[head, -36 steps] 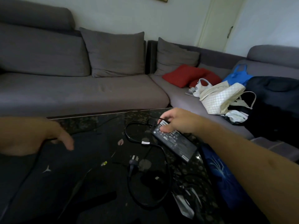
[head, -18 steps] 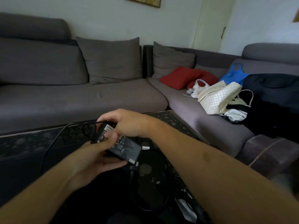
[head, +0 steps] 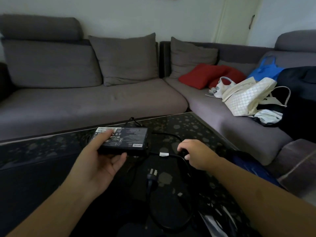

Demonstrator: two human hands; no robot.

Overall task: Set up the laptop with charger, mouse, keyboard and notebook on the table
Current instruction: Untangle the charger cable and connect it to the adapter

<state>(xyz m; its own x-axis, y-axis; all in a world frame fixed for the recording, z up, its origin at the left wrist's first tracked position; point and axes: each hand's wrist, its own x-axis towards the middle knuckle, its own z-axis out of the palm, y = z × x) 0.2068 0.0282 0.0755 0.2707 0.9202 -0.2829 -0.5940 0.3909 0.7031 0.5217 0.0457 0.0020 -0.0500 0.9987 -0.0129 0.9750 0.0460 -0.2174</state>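
Above the dark speckled coffee table's far edge, the left hand grasps a flat black charger brick, label side up. Toward the right edge, the right hand curls around its black cable. Behind stands a grey corner sofa with 2 red cushions.

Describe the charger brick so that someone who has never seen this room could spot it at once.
Start at the dark speckled table in front of the grey corner sofa. Above its far left part, the left hand holds the charger brick. It is the only flat black slab there, with white label print on top, unlike the thin cable and plug beside it.
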